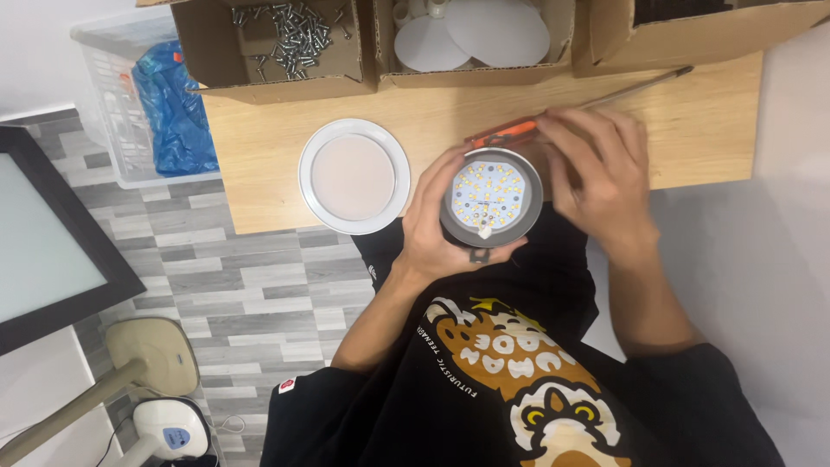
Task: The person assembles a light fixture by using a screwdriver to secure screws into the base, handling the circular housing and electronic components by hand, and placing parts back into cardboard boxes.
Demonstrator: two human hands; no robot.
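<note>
Head view, looking straight down. I see my left hand [441,227] curled around the side wall of a round LED downlight housing [491,197], fingers wrapped on its left and lower rim, so the fixture is cupped and steadied just off the near edge of the wooden tabletop [692,130], above my lap. The housing is held face up: its open mouth and the white LED board [489,192] with its grid of yellow emitters point toward the camera, and its short central axis runs roughly vertical; being circular, it shows no long axis in plan. My right hand [601,177] lies palm down just beside the housing's right rim, fingers bent over an orange-handled screwdriver [510,132] whose handle shows near the housing's far side; a thin shaft [644,86] slants on toward the far right of the tabletop, and I judge it part of the same tool. That grip looks closed on the tool, though the palm hides the contact. A white downlight trim with diffuser [354,176] rests flat near the near-left corner, well apart from both hands. Along the far edge stand cardboard boxes: one of loose screws [290,35], one of white discs [484,35].
</note>
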